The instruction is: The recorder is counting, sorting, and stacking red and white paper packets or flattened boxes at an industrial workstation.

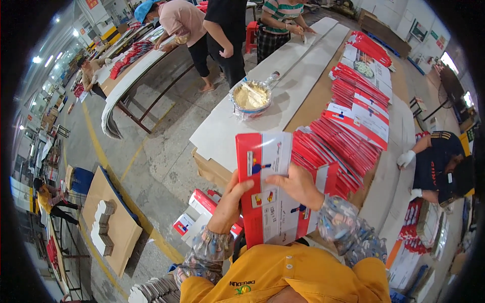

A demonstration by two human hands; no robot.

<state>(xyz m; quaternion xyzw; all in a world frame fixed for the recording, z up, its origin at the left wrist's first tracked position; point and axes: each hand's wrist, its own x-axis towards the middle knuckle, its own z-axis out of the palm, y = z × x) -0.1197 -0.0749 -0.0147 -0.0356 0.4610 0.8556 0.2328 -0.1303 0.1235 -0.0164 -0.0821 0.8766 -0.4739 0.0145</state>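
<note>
Upright in front of my chest is a flat, folded red and white printed carton (256,214). My left hand (228,203) grips its left edge, with the thumb lying on the front face. From the right, my right hand (299,187) holds the carton too, its thumb across the printed panel and its other fingers partly hidden. Just beyond it, a long row of overlapping red and white flat cartons (336,144) lies fanned out on the table. A bowl (250,97) of pale yellow paste, with a whitish tool in it, stands farther off on the grey-white board.
More red and white cartons (203,204) sit low at my left. A co-worker (438,166) in white gloves is at the right; others stand at far tables. Brown cardboard (124,237) with grey-white stacked pieces (102,224) lies at left.
</note>
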